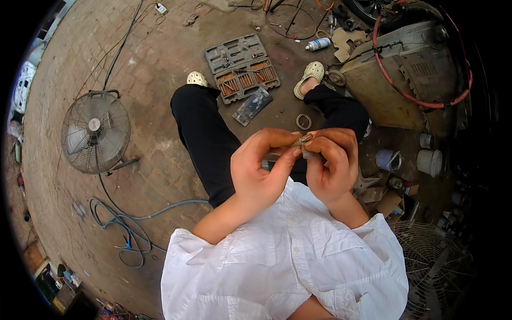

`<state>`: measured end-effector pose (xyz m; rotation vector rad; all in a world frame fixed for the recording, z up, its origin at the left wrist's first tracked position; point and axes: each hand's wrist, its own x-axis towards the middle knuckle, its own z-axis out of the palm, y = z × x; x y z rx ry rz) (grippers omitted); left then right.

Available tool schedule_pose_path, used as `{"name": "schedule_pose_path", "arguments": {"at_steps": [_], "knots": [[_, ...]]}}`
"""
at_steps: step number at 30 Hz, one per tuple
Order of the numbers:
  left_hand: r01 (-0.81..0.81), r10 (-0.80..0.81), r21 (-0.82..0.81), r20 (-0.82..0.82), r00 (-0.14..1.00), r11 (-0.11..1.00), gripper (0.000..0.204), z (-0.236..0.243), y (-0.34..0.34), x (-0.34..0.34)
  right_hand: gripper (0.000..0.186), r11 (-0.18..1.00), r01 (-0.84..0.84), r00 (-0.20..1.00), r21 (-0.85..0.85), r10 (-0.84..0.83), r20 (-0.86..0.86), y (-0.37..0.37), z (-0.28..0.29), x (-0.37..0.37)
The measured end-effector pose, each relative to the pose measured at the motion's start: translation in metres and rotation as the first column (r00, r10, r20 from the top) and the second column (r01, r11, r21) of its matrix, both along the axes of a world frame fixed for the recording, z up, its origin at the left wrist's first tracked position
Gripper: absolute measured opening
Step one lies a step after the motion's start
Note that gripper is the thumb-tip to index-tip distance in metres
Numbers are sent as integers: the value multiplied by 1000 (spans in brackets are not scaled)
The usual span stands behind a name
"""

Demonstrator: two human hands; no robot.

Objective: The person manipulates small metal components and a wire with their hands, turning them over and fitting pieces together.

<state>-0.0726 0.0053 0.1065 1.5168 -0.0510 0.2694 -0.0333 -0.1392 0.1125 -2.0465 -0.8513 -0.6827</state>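
Note:
Both my hands meet in front of my chest, fingertips pinched on one small greyish metal part [305, 141]. My left hand [262, 165] grips it from the left between thumb and fingers. From the other side my right hand [335, 162] closes on it, its fingertips darkened with grime. The fingers cover much of the part, so its exact kind does not show. Just beyond the hands a metal ring [303, 122] lies on the ground. Between my feet are a dark, worn flat piece [252, 106] and an open tool case [242, 69] with rows of bits.
A round floor fan [96, 132] stands at the left, with a blue cable [128, 221] coiled near it. At the right are a large metal casing [397, 80] under a red hose [385, 88], a purple-rimmed bucket [388, 159] and another fan [434, 266]. A spray can [318, 44] lies beyond my right foot.

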Motion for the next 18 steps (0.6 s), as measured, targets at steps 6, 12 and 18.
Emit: {"name": "schedule_pose_path", "arguments": {"at_steps": [6,12,18], "knots": [[26,-88,-419,-130,988,907,15,6,-4,-2,31,1000,4,1000,2,-4,14,1,0,-1],[27,-136,-538,-163,977,842,16,8,0,-1,28,999,46,999,-4,-46,-7,0,-3,2],[44,-289,-712,-226,930,701,18,1,2,6,29,986,58,997,155,-49,-62,-2,-7,-4]]}}
